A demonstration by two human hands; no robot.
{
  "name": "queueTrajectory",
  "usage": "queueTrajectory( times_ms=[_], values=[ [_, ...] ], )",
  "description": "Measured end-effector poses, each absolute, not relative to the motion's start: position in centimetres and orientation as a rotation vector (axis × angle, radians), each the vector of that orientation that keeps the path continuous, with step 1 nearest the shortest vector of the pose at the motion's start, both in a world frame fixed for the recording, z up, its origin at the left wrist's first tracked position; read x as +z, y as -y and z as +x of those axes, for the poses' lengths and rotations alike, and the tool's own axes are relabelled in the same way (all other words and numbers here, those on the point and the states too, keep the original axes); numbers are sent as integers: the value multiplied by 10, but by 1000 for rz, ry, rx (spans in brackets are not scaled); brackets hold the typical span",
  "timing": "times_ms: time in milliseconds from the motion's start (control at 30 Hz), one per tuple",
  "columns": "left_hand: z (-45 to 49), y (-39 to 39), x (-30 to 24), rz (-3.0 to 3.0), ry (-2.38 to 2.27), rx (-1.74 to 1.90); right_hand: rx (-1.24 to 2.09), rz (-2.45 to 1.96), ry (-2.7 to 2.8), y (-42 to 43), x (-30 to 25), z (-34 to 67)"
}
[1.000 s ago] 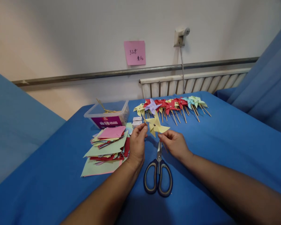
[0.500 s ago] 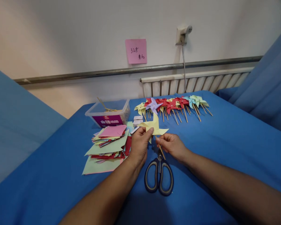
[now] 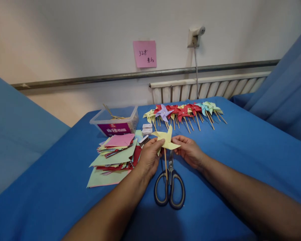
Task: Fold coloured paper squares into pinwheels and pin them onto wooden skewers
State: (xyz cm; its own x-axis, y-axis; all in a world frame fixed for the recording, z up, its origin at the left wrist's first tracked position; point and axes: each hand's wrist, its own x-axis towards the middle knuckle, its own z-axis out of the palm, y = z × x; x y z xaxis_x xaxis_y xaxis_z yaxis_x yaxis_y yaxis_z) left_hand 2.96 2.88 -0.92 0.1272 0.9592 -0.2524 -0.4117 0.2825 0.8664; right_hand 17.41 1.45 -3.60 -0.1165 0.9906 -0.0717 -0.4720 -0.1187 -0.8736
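Note:
Both hands hold a yellow paper pinwheel (image 3: pixel 167 139) just above the blue table (image 3: pixel 240 150). My left hand (image 3: pixel 148 157) pinches its left blade, fingers closed on the paper. My right hand (image 3: pixel 189 150) grips the right blade from the other side. The pinwheel's thin wooden stick (image 3: pixel 165 164) hangs down between the hands, over the scissors (image 3: pixel 170 184) lying flat on the cloth with handles toward me.
A loose stack of coloured paper squares (image 3: pixel 114 157) lies left of my left hand. Behind it stands a clear plastic box (image 3: pixel 115 122) with sticks. A row of finished pinwheels (image 3: pixel 185 112) lies at the table's far edge, with small white boxes (image 3: pixel 147 129) nearby.
The pinwheel has tipped flatter and its stick has swung down toward me. My right hand has moved from the stick up to the right blade.

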Motion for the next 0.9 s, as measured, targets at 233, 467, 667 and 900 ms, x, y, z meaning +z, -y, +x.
queueTrajectory(
  times_ms=[233,467,667,900],
  values=[
    [36,-21,-13,708,-839,978,1611,-759,746,-16,-35,173],
    [36,-22,-12,671,-819,1010,1622,-757,748,-15,-33,175],
    [35,-21,-12,668,-762,977,1626,-752,712,-17,-35,176],
    [35,-19,-11,663,-705,919,1647,-700,709,-17,-39,174]
  ],
)
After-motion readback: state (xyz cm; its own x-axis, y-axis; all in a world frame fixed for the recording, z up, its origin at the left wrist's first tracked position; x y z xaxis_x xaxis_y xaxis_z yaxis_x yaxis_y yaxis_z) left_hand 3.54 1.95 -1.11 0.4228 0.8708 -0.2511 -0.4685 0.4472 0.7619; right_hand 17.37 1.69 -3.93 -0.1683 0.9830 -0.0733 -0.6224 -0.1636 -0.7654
